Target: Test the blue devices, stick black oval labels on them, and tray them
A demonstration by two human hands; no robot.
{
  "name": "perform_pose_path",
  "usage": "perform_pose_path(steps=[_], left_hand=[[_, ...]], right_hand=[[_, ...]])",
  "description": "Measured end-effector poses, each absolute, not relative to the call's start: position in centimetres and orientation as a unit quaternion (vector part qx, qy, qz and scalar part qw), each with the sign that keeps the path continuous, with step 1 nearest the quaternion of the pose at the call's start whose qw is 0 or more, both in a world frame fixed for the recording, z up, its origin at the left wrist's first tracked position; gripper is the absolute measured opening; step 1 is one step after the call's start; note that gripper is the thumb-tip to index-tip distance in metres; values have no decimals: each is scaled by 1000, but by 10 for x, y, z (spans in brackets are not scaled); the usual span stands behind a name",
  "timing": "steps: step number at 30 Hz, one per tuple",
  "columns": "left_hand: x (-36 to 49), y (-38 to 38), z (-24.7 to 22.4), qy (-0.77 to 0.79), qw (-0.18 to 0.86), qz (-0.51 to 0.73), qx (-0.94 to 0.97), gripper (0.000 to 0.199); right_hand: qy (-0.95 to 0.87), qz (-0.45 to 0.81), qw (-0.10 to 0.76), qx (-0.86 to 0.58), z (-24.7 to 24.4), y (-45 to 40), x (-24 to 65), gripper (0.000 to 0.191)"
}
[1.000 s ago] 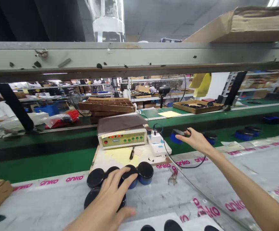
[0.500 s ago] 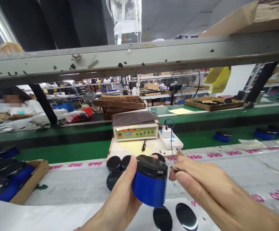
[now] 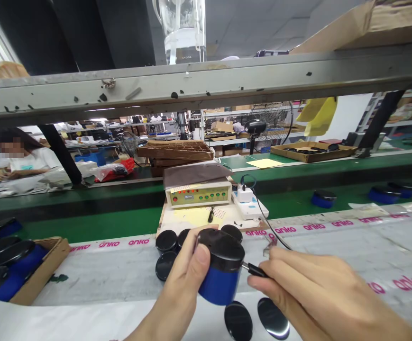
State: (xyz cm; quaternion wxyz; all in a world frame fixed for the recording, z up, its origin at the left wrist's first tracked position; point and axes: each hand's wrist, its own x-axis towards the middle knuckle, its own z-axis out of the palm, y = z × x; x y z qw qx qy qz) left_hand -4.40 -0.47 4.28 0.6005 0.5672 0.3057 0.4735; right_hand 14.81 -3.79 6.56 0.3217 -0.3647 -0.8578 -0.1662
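Note:
My left hand (image 3: 187, 272) is wrapped round a blue device with a glossy black top (image 3: 223, 270), held slightly tilted above the bench. Between the thumb and fingers of my right hand (image 3: 291, 279) is a black cable plug (image 3: 256, 270). Its metal tip meets the right side of the device, near the seam between black and blue; whether it is inserted cannot be made out. Black round discs (image 3: 166, 240) lie behind my left hand, and two black oval discs (image 3: 238, 321) rest on white sheeting below the device.
A cardboard tray (image 3: 44, 270) of blue-and-black devices stands at left. Behind the hands are a test box with lit indicators (image 3: 198, 195) and a white power strip (image 3: 250, 208). Several devices sit on the green belt (image 3: 113, 222). A metal shelf (image 3: 227, 78) crosses overhead. A person sits far left.
The device has turned in my left hand, so its DC5V marking no longer shows. My right hand has brought the plug against its side, and the cable now curves down from the power strip.

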Motion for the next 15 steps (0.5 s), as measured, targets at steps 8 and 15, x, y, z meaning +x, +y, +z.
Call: perform_pose_path(steps=[8, 15], left_hand=[[-50, -5, 32, 368, 319, 428, 761, 88], [-39, -19, 29, 297, -126, 480, 816, 60]], right_hand=[[-846, -107, 342, -394, 58, -29, 147, 22], [-850, -2, 368, -378, 33, -26, 150, 16]])
